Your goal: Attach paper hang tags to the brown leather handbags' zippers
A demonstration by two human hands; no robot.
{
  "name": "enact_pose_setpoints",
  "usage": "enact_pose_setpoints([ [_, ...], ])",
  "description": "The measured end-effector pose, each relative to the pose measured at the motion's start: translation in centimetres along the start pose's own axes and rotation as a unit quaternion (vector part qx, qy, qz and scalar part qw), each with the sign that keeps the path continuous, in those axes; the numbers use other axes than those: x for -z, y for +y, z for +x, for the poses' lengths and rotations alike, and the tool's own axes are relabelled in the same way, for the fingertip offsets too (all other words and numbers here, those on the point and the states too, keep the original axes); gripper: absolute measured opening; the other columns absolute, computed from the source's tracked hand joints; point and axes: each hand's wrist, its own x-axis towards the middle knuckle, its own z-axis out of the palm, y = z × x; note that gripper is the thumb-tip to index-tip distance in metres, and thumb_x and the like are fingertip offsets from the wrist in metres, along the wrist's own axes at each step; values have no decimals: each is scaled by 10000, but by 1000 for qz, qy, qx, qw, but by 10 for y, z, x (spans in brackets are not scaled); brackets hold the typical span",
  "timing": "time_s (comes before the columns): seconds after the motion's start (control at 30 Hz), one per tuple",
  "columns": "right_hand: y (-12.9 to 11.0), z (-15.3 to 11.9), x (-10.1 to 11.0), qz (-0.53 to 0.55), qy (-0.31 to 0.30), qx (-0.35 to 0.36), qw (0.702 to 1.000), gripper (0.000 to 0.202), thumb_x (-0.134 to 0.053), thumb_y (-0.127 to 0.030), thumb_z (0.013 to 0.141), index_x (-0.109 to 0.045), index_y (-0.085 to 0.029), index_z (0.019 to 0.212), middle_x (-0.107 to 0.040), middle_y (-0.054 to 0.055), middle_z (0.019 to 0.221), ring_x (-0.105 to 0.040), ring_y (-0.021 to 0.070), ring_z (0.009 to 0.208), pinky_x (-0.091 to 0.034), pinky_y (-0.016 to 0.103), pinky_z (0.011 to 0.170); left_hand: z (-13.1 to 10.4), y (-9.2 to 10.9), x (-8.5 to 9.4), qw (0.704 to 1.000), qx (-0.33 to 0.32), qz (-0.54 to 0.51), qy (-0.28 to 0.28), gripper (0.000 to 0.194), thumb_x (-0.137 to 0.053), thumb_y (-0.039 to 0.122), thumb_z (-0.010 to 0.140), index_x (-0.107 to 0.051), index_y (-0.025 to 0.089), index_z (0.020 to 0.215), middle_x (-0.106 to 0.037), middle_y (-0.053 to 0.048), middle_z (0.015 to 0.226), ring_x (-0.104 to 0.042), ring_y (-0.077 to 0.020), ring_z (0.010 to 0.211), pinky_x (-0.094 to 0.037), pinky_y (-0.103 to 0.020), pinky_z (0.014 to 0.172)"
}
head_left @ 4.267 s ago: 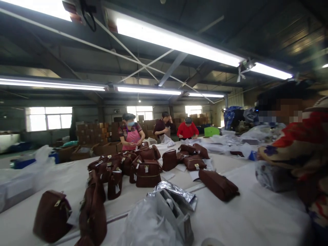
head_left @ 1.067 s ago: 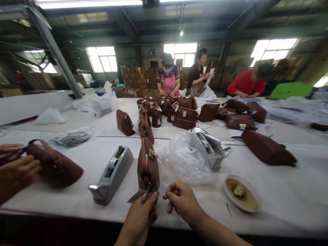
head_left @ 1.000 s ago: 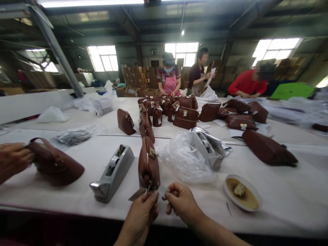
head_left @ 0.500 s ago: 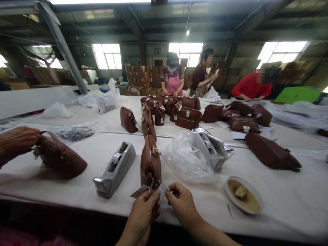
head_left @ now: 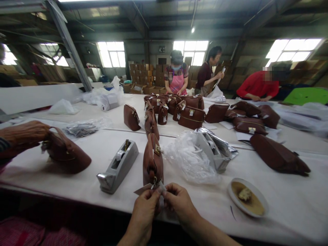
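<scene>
The left hand (head_left: 143,208) is pinching by the cord (head_left: 154,181) at the near end of the bag (head_left: 151,153), thumb against forefinger, while a tag (head_left: 142,189) is sticking out to the left. The right hand (head_left: 180,203) is closing thumb and forefinger on a small slip (head_left: 162,185), its other fingers curling loosely; whether those are touching anything, I cannot tell. Both hands are meeting near the edge of the table (head_left: 200,212), probably because such small pieces are needing two fingertip grips side by side

The bag is standing upright, end-on to the person, which is likely bringing its cord and tag within easy reach. Its own base is seemingly bearing the weight, so the fingers are handling only the light parts. A tape dispenser (head_left: 123,167) is sitting to the left, and plastic (head_left: 189,157) is lying to the right, beside another dispenser (head_left: 217,159). A dish (head_left: 230,191) is resting farther right. At far left, a co-worker's hand (head_left: 32,133) is holding another bag (head_left: 69,155), which is leaning
</scene>
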Motion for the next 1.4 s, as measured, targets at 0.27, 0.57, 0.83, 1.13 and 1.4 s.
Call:
enact_pose_setpoints([
  [0.27,-3,0,4,3,-26,6,1000,471,-757,-570,636,-608,-148,782,-592,-26,505,-455,83,415,-317,204,436,-5,0,2,1000,5,-11,-24,453,-828,505,599,-626,122,731,-489,46,515,-439,-69,464,-329,-198,471],
  [0.57,-14,3,2,-68,-46,70,994,358,-741,-474,712,-681,-123,753,-625,9,590,-550,111,507,-367,207,468,-2,-1,-2,1000,-20,14,14,481,-835,537,528,-603,145,681,-451,65,480,-364,-64,431,-254,-206,437],
  [0.83,-20,4,4,-94,-38,55,993,464,-709,-580,721,-680,-117,704,-585,-3,489,-474,83,429,-334,203,452,-2,-5,2,999,-16,41,27,476,-815,535,565,-673,138,788,-582,-2,613,-475,-112,545,-347,-228,503],
  [1.13,-18,2,0,-117,-28,43,992,470,-656,-595,761,-657,-125,742,-578,-9,504,-502,106,428,-366,213,439,-13,4,-3,998,-7,-56,-19,429,-795,458,655,-699,159,947,-630,-32,836,-557,-125,699,-420,-225,601],
  [1.4,-18,3,4,-202,-20,149,968,254,-632,-384,822,-720,-146,803,-692,52,737,-611,163,670,-461,242,607,-9,5,0,993,-77,84,35,428,-689,487,744,-696,153,1009,-701,-86,886,-637,-208,768,-497,-307,673],
])
